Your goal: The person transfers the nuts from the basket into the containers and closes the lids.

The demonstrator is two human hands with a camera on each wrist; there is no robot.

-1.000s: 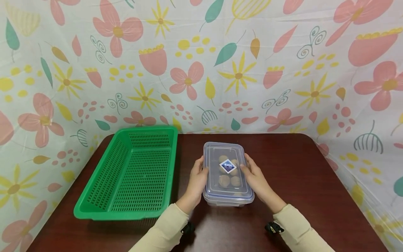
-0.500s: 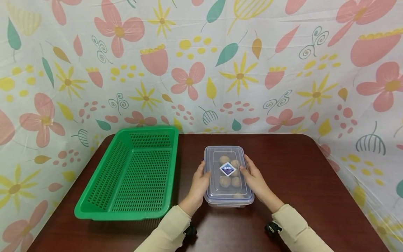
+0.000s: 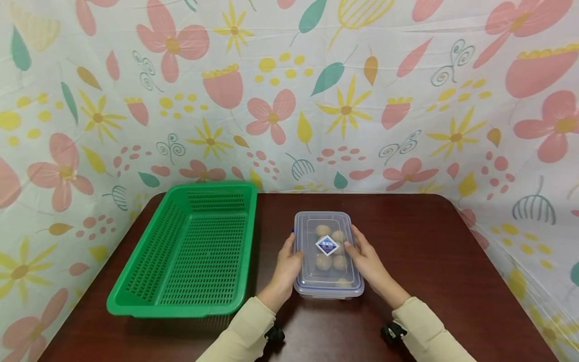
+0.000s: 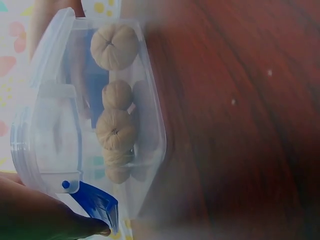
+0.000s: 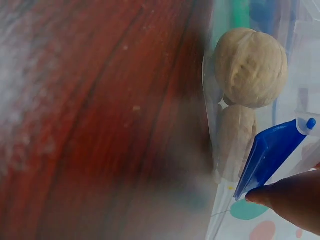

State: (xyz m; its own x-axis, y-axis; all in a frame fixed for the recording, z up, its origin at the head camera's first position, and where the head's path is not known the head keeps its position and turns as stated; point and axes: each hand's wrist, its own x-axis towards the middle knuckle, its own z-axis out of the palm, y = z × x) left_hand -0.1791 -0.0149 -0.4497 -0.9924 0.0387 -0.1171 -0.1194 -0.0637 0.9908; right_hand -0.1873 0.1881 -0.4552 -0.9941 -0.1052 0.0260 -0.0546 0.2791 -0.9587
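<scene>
A clear plastic food container [image 3: 312, 276] with a lid sits on the table in front of me, walnuts [image 4: 114, 47] visible inside. My left hand [image 3: 286, 266] holds its left side, the thumb over the lid's edge. One left finger [image 4: 65, 217] touches a blue latch [image 4: 97, 202], which juts out from the wall. On the opposite side my right hand [image 3: 372, 261] holds the container, thumb on the lid. A right fingertip [image 5: 267, 195] rests against another blue latch [image 5: 272, 155], also angled away from the wall. Most other fingers are hidden.
A green perforated plastic basket [image 3: 251, 241] stands to the left of the container on the dark reddish-brown table [image 3: 420, 236]. Behind the table hangs a flower-patterned cloth [image 3: 344, 55].
The container's far end has dropped lower in the head view, and its lid looks flatter. Both hands have stayed on its sides, shifting only slightly.
</scene>
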